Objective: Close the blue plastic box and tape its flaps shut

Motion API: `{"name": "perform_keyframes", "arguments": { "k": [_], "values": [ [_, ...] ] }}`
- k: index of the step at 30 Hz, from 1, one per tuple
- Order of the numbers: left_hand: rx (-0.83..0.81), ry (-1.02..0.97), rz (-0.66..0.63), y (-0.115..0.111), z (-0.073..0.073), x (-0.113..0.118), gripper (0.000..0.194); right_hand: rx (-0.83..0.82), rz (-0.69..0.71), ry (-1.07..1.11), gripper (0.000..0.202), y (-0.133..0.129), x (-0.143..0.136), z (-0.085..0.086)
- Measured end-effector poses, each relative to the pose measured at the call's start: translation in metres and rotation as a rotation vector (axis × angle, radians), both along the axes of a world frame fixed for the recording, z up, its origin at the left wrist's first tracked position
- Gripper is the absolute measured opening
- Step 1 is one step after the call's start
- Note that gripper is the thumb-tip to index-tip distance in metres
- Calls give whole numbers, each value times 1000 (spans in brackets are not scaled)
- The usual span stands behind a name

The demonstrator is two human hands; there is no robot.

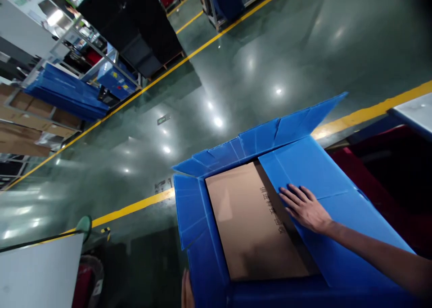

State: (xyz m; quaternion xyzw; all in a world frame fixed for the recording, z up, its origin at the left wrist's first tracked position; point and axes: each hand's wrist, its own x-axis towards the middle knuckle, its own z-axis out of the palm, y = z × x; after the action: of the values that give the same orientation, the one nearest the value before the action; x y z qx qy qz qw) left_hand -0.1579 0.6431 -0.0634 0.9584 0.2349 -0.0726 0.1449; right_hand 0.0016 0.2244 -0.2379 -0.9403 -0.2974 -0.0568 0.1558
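A blue corrugated plastic box [202, 236] stands in front of me with its flaps up. A brown cardboard sheet [249, 222] with printed characters lies inside it. My right hand [305, 207] rests flat, fingers spread, on the box's right flap [324, 182], which is folded partly over the cardboard. Only the fingertips of my left hand [186, 290] show at the bottom edge, against the box's near left corner. The far flap [270, 137] stands tilted outward.
A glossy green floor with yellow lines [135, 204] stretches ahead. Racks with blue panels [67, 92] and cardboard stand at far left. A black stack [135, 24] sits behind the line. A white surface [37, 272] is at lower left, a red-and-black bin [388, 173] at right.
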Motion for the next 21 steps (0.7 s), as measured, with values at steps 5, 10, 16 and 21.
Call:
{"name": "perform_keyframes", "arguments": {
  "k": [5, 10, 16, 21],
  "values": [
    [-341, -93, -239, -62, -1, 46, 76, -49, 107, -133, 48, -13, 8, -4],
    [-205, -53, -354, -140, -80, 119, 54, -92, 178, -161, 48, -23, 9, -1],
    [-111, -159, -131, -119, -110, 152, 60, -179, 194, -128, 52, -27, 5, 20],
    [-127, -201, -277, -103, -62, 48, 51, -212, 158, -21, 55, -28, -7, 43]
  ]
}}
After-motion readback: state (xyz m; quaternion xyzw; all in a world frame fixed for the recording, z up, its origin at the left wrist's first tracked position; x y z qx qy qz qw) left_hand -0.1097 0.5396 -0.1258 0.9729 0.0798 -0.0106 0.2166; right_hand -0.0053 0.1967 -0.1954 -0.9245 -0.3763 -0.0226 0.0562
